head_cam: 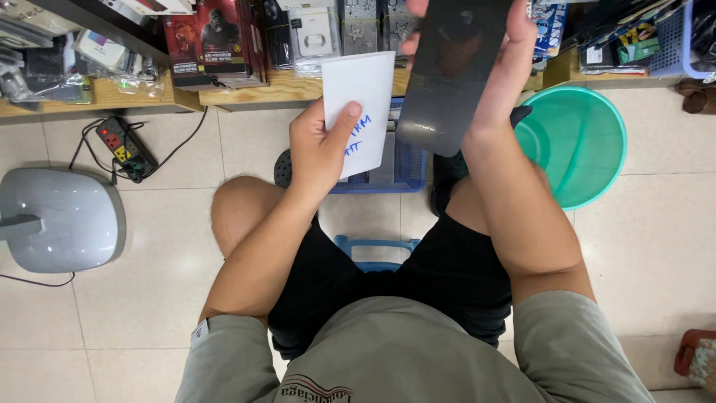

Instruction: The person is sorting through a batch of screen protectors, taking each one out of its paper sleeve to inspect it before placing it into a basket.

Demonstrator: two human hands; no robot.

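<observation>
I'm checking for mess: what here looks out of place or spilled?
Nothing is spilled. Only the power strip lies askew on the floor tiles, its cord looping loosely toward the shelf.

Two hands (321,145), one white card (362,104), one dark panel (451,75), perhaps glass.

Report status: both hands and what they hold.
Left hand grips a white card. Right hand holds a dark flat panel, raised. Blue basket and green basin on the floor below, untouched.
</observation>
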